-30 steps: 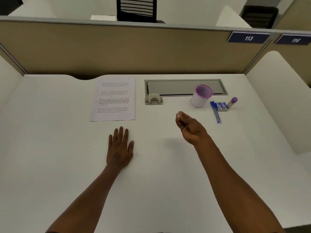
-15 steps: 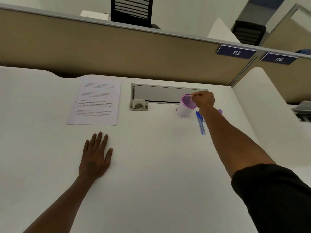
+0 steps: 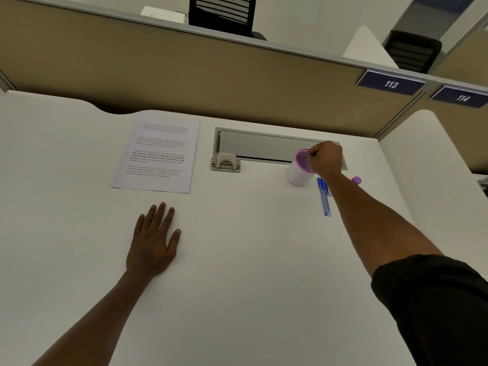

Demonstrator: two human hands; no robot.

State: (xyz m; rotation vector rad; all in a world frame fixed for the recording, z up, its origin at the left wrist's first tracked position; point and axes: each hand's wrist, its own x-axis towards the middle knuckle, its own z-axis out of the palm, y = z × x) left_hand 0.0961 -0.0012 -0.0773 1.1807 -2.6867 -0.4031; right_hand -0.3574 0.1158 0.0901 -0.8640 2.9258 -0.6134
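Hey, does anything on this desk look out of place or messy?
Nothing is spilled or broken. A blue pen lies loose on the desk beside the upright cup, not in it, and a faint smudge marks the surface near the left hand.

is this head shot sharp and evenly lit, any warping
Head view: dim, even light, only faint shadows beside the cup and left hand; the wide lens slants and bows the partition rail; the sheet has small print too soft to read; no glare.
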